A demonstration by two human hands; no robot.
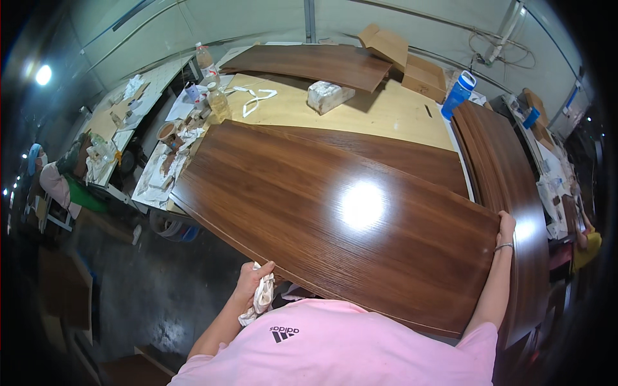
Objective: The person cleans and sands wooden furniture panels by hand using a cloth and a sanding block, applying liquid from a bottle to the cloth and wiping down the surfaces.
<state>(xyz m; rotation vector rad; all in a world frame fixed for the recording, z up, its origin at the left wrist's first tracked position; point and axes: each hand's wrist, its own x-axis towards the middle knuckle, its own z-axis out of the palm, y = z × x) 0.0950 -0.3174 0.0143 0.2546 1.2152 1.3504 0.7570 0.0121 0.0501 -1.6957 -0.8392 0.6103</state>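
A large dark brown wood-grain board [290, 199] lies at a slant in front of me, a bright lamp reflection on its face. My right hand [506, 229] is closed around its right edge near the far corner. At the near left edge, my left hand [252, 280] is closed on a crumpled white rag [263, 294], its thumb against the board's edge. The underside of the board and the fingers beneath it are hidden. Under its far side another brown board [412, 161] lies on the pale worktable [386, 122].
A third brown board [309, 63] sits at the back beside an open cardboard box [423, 76]. A wrapped white block [327, 96], a blue bottle [459, 95] and a jar of yellowish liquid [219, 103] stand around. Stacked boards [496, 148] fill the right. A cluttered side table [149, 186] stands left.
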